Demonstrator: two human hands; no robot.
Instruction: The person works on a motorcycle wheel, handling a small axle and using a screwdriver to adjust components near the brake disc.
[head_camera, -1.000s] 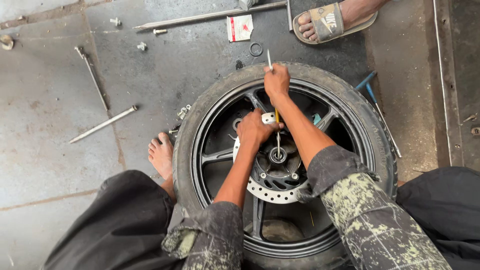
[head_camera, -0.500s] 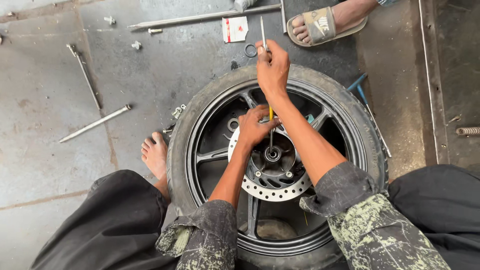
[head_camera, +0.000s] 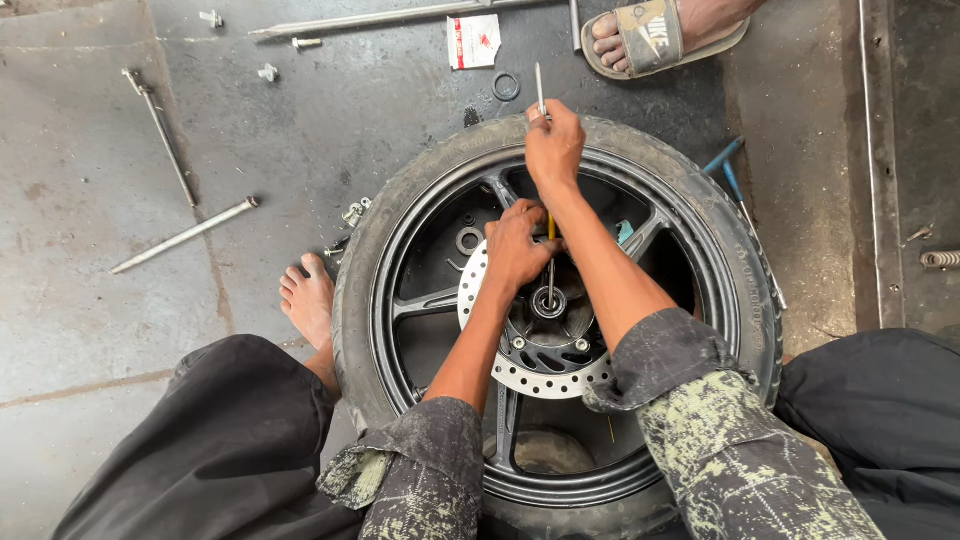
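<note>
Motorcycle wheel (head_camera: 700, 215) lies flat on the concrete floor (head_camera: 80, 300), tyre on, black spoked rim and drilled brake disc (head_camera: 540, 375) facing up. Right hand (head_camera: 553, 145) is clenched around a thin metal rod (head_camera: 541, 88) above the far tyre edge; the rod's top end sticks out past the fist. Left hand (head_camera: 517, 245) grasps a yellow-handled tool (head_camera: 550, 262) whose shaft stands in the hub centre (head_camera: 548, 303). Person's bare foot (head_camera: 309, 300) rests just beside the tyre, left side. Another person's sandalled foot (head_camera: 650, 35) at the top edge. On the floor, apart from the wheel: long axle bolt (head_camera: 185, 235), small washer ring (head_camera: 506, 86), red-and-white packet (head_camera: 473, 41)
</note>
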